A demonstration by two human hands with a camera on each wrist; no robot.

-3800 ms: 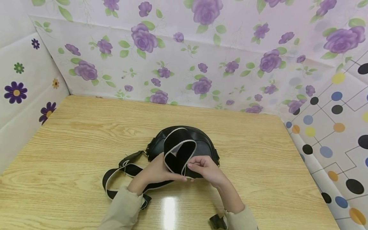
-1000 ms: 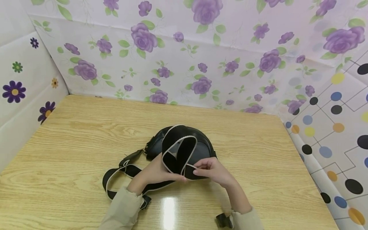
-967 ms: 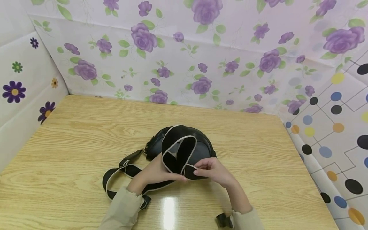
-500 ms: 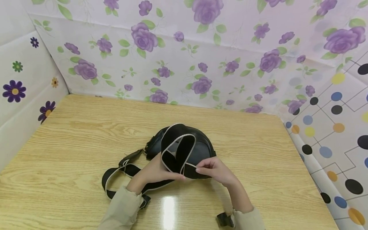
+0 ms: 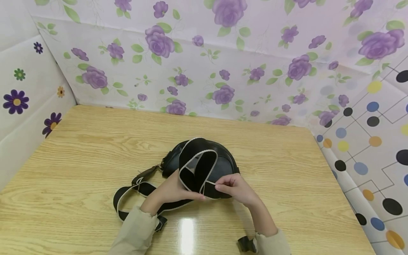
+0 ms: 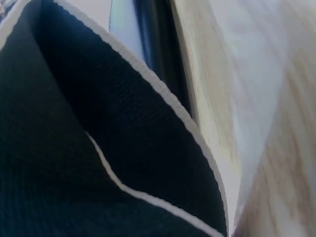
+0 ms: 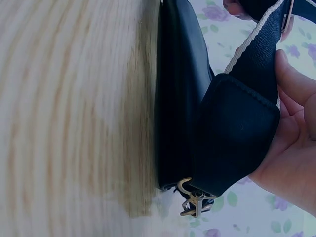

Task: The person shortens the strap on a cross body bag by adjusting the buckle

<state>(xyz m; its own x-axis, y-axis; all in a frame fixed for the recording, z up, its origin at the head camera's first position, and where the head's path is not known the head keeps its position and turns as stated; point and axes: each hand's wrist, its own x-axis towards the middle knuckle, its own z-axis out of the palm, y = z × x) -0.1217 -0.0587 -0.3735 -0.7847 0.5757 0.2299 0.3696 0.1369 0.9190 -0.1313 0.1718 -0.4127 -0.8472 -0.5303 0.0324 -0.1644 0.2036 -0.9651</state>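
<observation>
A black half-moon bag (image 5: 220,165) lies on the table, with a wide black strap (image 5: 205,164) edged in white looped up in front of it. My left hand (image 5: 174,189) grips the bottom of the loop, thumb across the front and most fingers hidden behind the webbing. To its right, my right hand (image 5: 234,187) pinches the strap's edge between thumb and fingers. In the right wrist view, the strap's leather end tab (image 7: 239,131) runs beside the palm down to a gold-coloured clasp (image 7: 195,197). A thin metal buckle edge (image 7: 288,17) shows near the fingertips.
The other strap length (image 5: 122,202) curls on the wooden table (image 5: 95,152) to the left, joined to the bag's left end. Small black devices sit by each sleeve, one at the right cuff (image 5: 247,244). Patterned cloth walls (image 5: 197,71) stand behind and beside the table.
Since the earliest frame, my right hand has moved right, drawing a short stretch of strap out from the loop. Over the last half second it shifts slightly left; the left hand stays put.
</observation>
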